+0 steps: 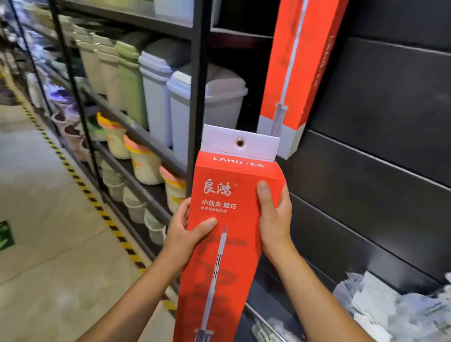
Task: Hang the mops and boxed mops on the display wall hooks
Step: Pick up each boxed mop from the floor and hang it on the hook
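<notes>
Boxed mop (220, 240) held upright in front of the dark display wall (392, 105), eyelet tab (240, 143) on top so it can take a hook; no hook visible, probably out of shot. Left hand (184, 236) and right hand (272, 220) flank it, fingers clamped round its edges, forearms raised. Second box (293, 66) already hangs above.

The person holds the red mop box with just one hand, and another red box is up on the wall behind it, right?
Not quite. Both hands hold the red mop box: the left hand grips its left edge, the right hand its right edge, as the head view shows. The other red box is indeed up on the wall behind it.
</notes>
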A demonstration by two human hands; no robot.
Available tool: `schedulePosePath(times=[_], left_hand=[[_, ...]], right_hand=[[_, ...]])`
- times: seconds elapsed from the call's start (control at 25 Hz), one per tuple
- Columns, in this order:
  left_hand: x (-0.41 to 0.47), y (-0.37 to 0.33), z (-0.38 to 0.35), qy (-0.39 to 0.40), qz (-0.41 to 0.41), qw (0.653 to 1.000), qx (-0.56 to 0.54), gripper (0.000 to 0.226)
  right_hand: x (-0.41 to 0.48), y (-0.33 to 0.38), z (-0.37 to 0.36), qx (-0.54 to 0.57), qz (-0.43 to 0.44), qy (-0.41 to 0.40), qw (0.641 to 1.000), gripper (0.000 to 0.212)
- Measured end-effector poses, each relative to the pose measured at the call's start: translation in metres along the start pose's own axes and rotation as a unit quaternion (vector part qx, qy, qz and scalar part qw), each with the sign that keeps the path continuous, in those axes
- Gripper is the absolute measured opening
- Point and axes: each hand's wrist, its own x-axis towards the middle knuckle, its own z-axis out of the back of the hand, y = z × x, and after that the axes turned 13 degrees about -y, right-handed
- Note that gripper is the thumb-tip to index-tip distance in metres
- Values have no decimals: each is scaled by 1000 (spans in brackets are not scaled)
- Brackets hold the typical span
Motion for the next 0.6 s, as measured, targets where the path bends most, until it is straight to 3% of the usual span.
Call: schedulePosePath(times=[0.32, 0.6], left_hand=[[166, -55, -100, 165, 3, 983, -76, 73], [257, -134, -143, 254, -24, 959, -124, 73]], right_hand=[[141, 50, -53, -41, 98, -79, 991, 57], [222, 99, -109, -80, 186, -117, 972, 49]])
